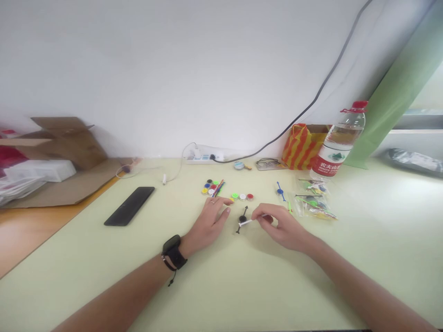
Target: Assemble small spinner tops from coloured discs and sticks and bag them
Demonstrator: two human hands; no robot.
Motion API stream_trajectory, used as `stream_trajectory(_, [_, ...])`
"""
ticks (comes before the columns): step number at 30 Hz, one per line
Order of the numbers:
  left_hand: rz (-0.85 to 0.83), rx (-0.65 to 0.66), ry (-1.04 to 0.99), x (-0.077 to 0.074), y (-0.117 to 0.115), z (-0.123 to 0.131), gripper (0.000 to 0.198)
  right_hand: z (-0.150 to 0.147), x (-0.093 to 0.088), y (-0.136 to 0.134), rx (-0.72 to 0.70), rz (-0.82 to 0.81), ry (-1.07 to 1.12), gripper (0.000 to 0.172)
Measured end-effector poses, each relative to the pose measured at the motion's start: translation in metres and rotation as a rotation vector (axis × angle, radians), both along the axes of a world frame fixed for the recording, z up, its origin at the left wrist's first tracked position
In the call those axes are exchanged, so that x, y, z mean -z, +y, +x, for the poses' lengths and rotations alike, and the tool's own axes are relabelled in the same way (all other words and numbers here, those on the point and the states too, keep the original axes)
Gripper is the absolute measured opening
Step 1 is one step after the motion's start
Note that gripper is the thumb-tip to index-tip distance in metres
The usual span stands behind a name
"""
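Observation:
My right hand (282, 226) pinches a thin white stick (246, 223) between thumb and fingers. The stick's free end passes over a black arrow spinner (243, 218) that lies on the table. To the left, my left hand (209, 222) has its thumb and forefinger apart and holds nothing. Its forefinger tip is close to a yellow piece, mostly hidden, beside a row of green (234, 196), white (242, 197) and red (250, 197) round pieces. Behind that hand sit several coloured discs (208, 185) and a bundle of coloured sticks (218, 188).
A blue arrow spinner (280, 191) and bagged parts (313, 203) lie right of centre. Behind them stand a water bottle (337, 143) and a striped bag (300, 147). A black phone (129, 206) lies left; a power strip (204, 157) and glasses (269, 163) are near the wall.

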State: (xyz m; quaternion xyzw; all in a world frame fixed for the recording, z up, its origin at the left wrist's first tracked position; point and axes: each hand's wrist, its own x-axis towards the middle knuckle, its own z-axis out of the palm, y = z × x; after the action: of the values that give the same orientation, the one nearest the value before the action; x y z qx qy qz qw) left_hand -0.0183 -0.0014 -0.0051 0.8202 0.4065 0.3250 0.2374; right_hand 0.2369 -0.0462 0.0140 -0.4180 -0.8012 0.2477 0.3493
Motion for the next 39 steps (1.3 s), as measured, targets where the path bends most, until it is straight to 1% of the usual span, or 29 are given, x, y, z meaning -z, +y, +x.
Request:
stream_trajectory(5, [0.005, 0.008, 0.006, 0.0, 0.0, 0.0, 0.028, 0.003, 0.0, 0.002, 0.064, 0.026, -0.024, 0.021])
stream_trajectory(9, [0.011, 0.012, 0.013, -0.001, 0.0, 0.0, 0.028, 0.003, 0.0, 0.0, 0.011, 0.012, -0.081, 0.021])
stream_trajectory(12, [0.007, 0.014, 0.014, -0.002, -0.001, 0.0, 0.028, 0.001, 0.002, 0.0, -0.051, 0.037, -0.137, 0.025])
stream_trajectory(15, [0.005, 0.01, 0.012, -0.003, -0.001, 0.0, 0.029, -0.001, 0.008, 0.002, -0.041, 0.075, -0.2, 0.028])
stream_trajectory(19, [0.001, 0.013, 0.007, -0.002, -0.001, 0.001, 0.029, 0.002, 0.016, 0.007, 0.071, 0.084, -0.261, 0.029])
stream_trajectory(26, [-0.014, 0.02, 0.015, -0.003, -0.001, 0.0, 0.029, 0.015, 0.018, 0.017, 0.269, 0.062, -0.383, 0.025])
stream_trajectory(32, [-0.015, 0.026, 0.014, -0.004, -0.002, 0.0, 0.03, 0.035, 0.027, 0.031, 0.524, 0.104, -0.503, 0.022])
stream_trajectory(36, [-0.011, 0.024, 0.021, -0.002, -0.001, 0.0, 0.029, 0.045, 0.024, 0.034, 0.618, 0.128, -0.492, 0.019])
stream_trajectory(39, [-0.015, 0.022, 0.028, -0.001, -0.001, 0.0, 0.027, 0.045, 0.019, 0.033, 0.632, 0.148, -0.412, 0.017])
